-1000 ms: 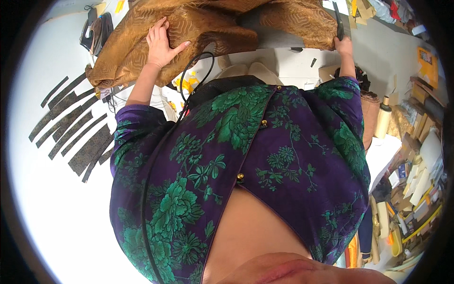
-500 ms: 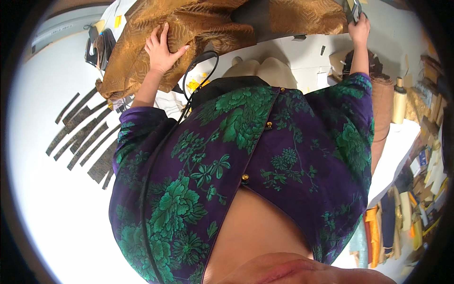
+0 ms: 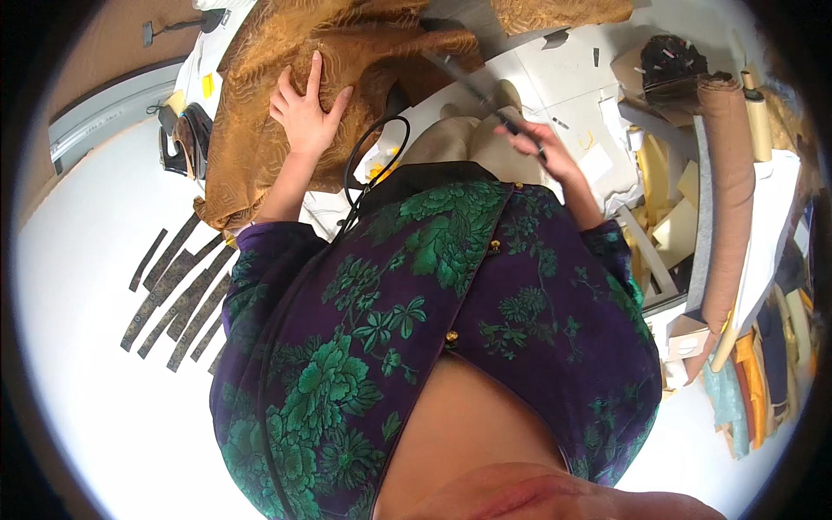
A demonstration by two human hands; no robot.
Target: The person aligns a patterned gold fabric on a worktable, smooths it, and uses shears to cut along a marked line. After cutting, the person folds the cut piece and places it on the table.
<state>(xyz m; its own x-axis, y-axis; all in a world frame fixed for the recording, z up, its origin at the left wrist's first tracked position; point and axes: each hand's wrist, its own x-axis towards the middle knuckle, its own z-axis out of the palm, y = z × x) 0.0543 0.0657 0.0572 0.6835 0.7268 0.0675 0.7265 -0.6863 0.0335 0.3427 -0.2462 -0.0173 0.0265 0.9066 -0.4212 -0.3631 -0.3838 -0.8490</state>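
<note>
A brown cloth with a wavy pattern (image 3: 251, 104) spreads across the upper left, bunched into folds. My left hand (image 3: 305, 117) lies on it, fingers spread and holding nothing. My right hand (image 3: 548, 149) is closed around the dark handles of a pair of scissors (image 3: 472, 89). Motion smears their long blades, which point up and left toward the folded edge of the cloth. Whether the blades touch the cloth I cannot tell. Another stretch of brown patterned cloth (image 3: 563, 13) shows at the top, right of a dark grey area.
Several dark patterned strips (image 3: 178, 303) lie on the white surface at left. An iron-like black object (image 3: 189, 143) stands beside the cloth. At right are a brown fabric roll (image 3: 724, 208), a box of scraps (image 3: 663, 217) and many folded fabrics. A black cord (image 3: 351, 165) loops near my left arm.
My right hand has swung from the far right edge of the cloth down and left, carrying the scissors. My left hand stays on the cloth. The view has shifted slightly.
</note>
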